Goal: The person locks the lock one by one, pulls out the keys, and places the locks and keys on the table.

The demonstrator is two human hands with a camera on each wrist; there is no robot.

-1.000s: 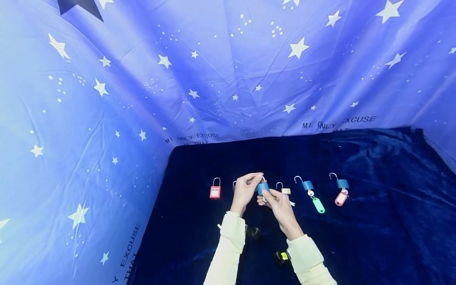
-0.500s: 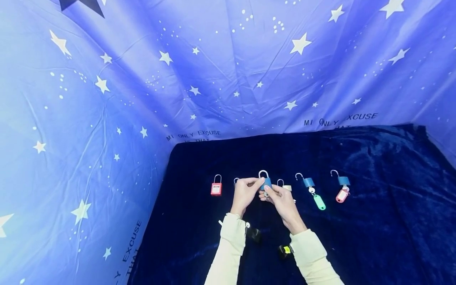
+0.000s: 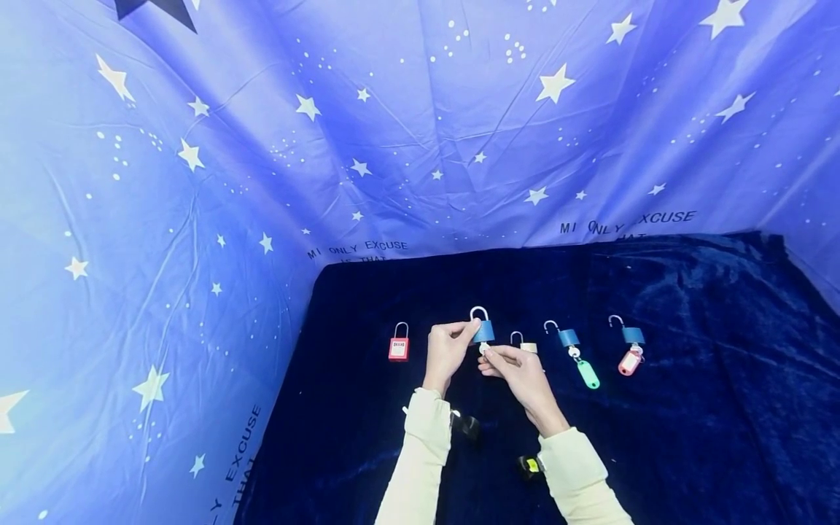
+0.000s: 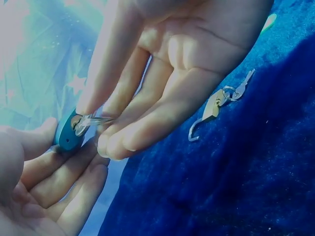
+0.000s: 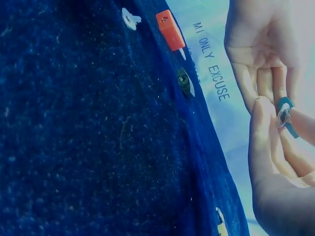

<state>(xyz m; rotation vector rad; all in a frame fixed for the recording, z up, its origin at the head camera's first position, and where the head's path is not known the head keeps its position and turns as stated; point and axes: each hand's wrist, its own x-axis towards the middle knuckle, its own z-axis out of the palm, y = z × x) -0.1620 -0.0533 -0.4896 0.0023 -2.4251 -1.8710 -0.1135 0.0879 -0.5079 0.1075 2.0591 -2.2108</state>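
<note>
A blue padlock (image 3: 483,332) is held up over the dark cloth, its silver shackle upward. My left hand (image 3: 446,354) grips the padlock's body from the left, thumb on its upper edge. From below, my right hand (image 3: 521,372) pinches a silver key (image 3: 484,348) at the padlock's underside. In the left wrist view the key (image 4: 86,125) sits at the keyhole face of the teal-looking body (image 4: 66,137), between the two hands. The right wrist view shows the same key (image 5: 284,117) at the fingertips, most of the padlock hidden behind them.
On the dark blue cloth (image 3: 689,437), a red padlock (image 3: 398,348) lies left and a dark padlock (image 5: 184,82) beside it. A brass padlock (image 4: 212,105) with keys and two blue padlocks (image 3: 568,337) with tags lie right. A loose key (image 5: 130,19) lies nearby. A starry curtain (image 3: 426,131) stands behind.
My left fingers have gone from the shackle down to the padlock's body, baring the shackle. My right hand has slid from the body down to the key.
</note>
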